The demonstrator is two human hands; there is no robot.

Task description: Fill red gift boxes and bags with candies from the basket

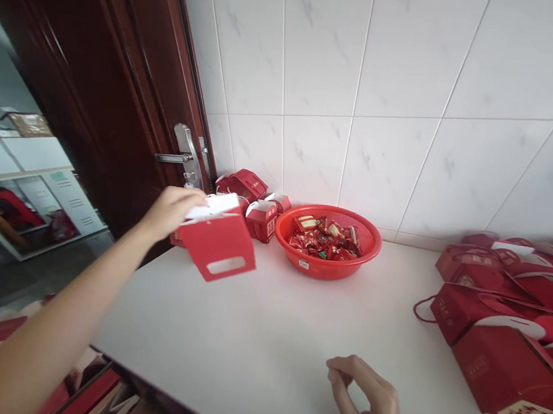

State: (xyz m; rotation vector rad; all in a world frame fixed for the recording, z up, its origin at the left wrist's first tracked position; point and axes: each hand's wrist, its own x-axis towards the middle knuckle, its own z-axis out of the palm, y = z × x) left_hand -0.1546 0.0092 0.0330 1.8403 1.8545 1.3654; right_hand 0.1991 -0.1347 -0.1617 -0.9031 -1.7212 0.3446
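Note:
My left hand [175, 211] grips a red box [219, 243] by its upper end. The box is tilted above the white table, with white inner flaps on top and an oval cutout near its lower edge. Low in the view, my right hand [368, 403] is over the table with thumb and index fingertips close together, and nothing shows between them. A red plastic basket [324, 270] holding wrapped red candies [326, 238] stands against the tiled wall, right of the held box.
Small red boxes [263, 219] stand behind the held box. Many red boxes [504, 362] crowd the right of the white table [250, 338]. A dark red door [122, 67] is at left. Below the table's front edge, more red boxes [92, 392] are piled.

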